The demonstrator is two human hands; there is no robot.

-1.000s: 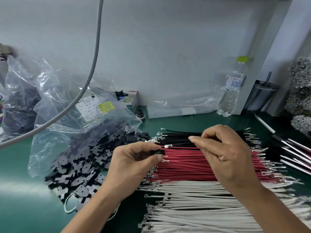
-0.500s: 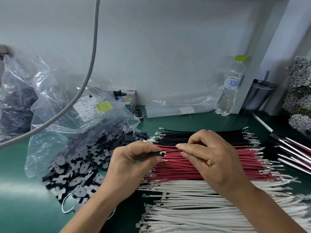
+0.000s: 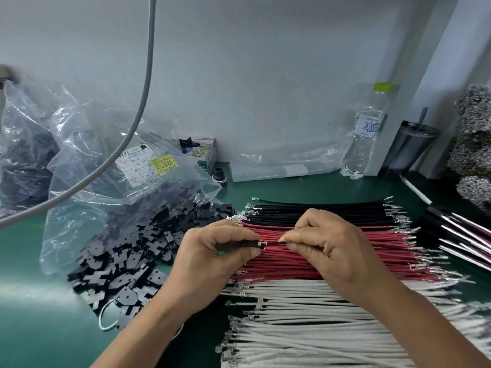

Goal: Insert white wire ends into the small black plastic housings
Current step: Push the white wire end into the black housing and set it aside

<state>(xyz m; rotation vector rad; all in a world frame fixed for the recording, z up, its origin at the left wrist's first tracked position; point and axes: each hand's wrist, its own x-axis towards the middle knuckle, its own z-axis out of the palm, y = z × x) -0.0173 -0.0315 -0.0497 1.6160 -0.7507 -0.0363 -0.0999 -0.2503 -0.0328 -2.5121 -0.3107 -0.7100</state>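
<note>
Left hand (image 3: pixel 212 257): fingers and thumb curled round a small black plastic housing (image 3: pixel 251 244); grip narrow, housing held above the laid-out wires.
Right hand (image 3: pixel 329 251): thumb and forefinger pinch a thin dark wire (image 3: pixel 276 243) just short of its tip.
Key relation: housing lies directly left of the right hand's pinch; metal wire end (image 3: pixel 262 244) sits at the housing's open mouth, touching or just entering, depth cannot be told.
Axis: wire runs left to right, level, in line with the housing's long axis; housing opening faces right.
Nearer hand: both meet at the joint.
Wire colour: held wire reads dark, not white.
White wires (image 3: pixel 332 322): bundle on the green surface (image 3: pixel 39 314), below the hands.
Judgement: next move is a straight push leftward.
</note>
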